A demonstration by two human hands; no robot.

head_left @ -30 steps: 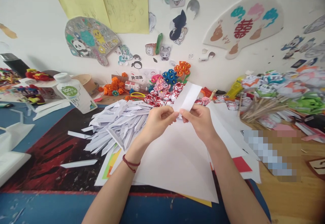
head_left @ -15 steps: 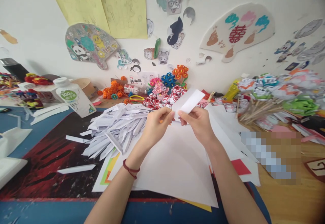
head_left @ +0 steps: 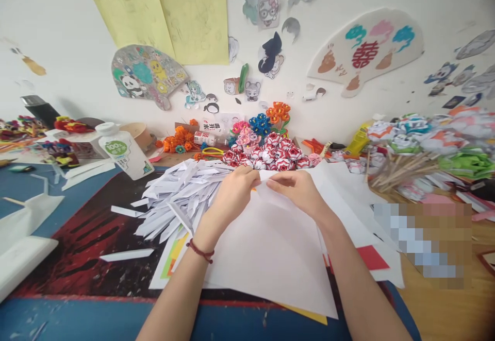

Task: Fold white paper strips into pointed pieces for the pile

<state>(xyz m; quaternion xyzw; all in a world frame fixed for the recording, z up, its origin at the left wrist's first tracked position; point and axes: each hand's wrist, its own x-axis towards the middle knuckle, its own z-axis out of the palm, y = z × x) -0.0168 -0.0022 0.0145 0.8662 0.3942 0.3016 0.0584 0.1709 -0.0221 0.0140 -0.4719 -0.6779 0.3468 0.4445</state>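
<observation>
My left hand (head_left: 235, 192) and my right hand (head_left: 296, 189) meet at the middle of the table, fingers pinched on a small white paper strip (head_left: 266, 176) that lies low between them, mostly hidden by the fingers. Below the hands lies a large white sheet (head_left: 270, 248) on other coloured sheets. A heap of folded white paper pieces (head_left: 180, 197) spreads just left of my left hand. A red cord sits on my left wrist.
Paper flowers (head_left: 266, 148) stand behind the hands by the wall. A white bottle (head_left: 124, 150) is at the back left. Wooden sticks with paper flowers (head_left: 410, 160) lie at the right. Loose white strips (head_left: 126, 254) rest on the dark mat.
The paper strip stood upright above my fingers; now it is folded down low between both hands. The hands have dropped slightly toward the sheet.
</observation>
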